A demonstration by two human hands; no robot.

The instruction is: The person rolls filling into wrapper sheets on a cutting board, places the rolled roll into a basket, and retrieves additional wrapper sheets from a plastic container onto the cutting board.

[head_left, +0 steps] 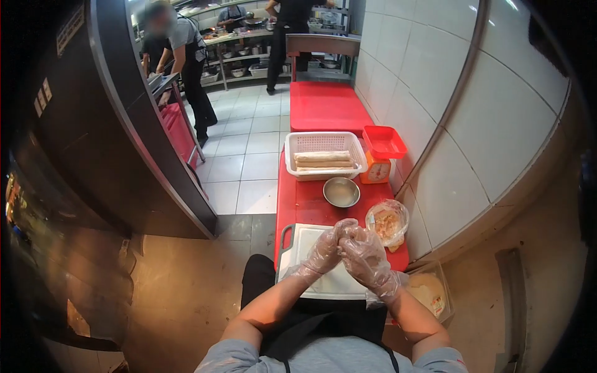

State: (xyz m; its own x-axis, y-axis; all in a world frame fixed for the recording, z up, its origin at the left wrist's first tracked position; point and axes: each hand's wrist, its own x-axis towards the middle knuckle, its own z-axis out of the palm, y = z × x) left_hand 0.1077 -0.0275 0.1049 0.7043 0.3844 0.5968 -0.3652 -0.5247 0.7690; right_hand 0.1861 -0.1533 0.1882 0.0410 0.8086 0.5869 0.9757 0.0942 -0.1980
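Note:
My left hand (326, 250) and my right hand (365, 256), both in clear plastic gloves, meet above the white cutting board (305, 239) with the grey handle. Their fingers are curled together; whatever lies between them is hidden. A metal bowl (341, 193) with cloudy contents stands just beyond the board. Right of my hands, a plastic-lined bowl (388, 225) holds pale orange food bits. Farther back, a white basket (290, 158) contains several long pale rolls (323, 161).
An orange scale (377, 170) with a red tray (385, 143) stands beside the basket, near the tiled wall. A clear container (429, 292) is low at the right. People in dark aprons stand by metal shelves (249, 57) and a side table at the back.

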